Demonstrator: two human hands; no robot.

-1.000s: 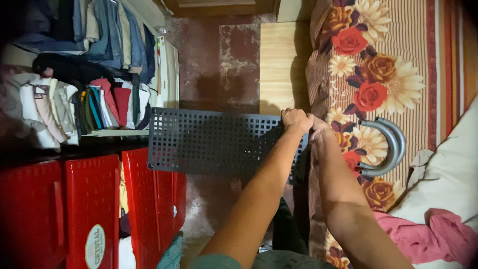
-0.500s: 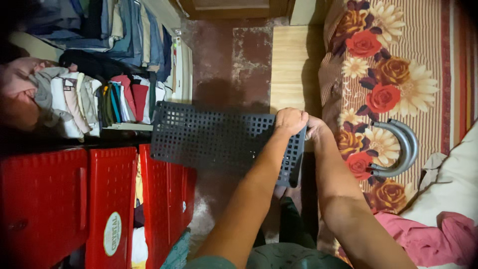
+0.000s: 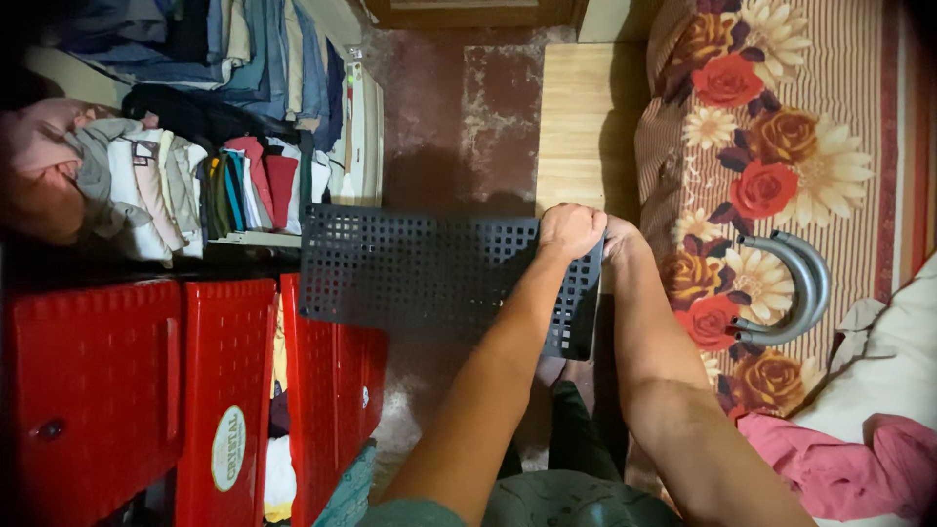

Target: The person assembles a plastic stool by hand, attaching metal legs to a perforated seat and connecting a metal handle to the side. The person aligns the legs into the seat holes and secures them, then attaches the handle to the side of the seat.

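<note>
A dark grey plastic panel with a grid of square holes point(image 3: 420, 273) is held out flat in front of me, above the floor. My left hand point(image 3: 569, 231) grips its right end from the top. My right hand point(image 3: 619, 237) is pressed against that same end, just right of the left hand, and seems to grip it; its fingers are partly hidden behind the panel edge. The panel's far left end reaches toward the red drawers.
Red plastic drawers point(image 3: 146, 390) stand at the left, one pulled open. Above them are shelves of folded clothes point(image 3: 185, 185). A bed with a flowered sheet point(image 3: 781, 127) fills the right, with two curved grey tubes point(image 3: 791, 293) and a pink cloth point(image 3: 839, 468) on it. A wooden bed end point(image 3: 581, 117) lies ahead.
The panel has tilted slightly and dropped a little at its right end, with both hands staying on that end. My view has shifted a bit to the right.
</note>
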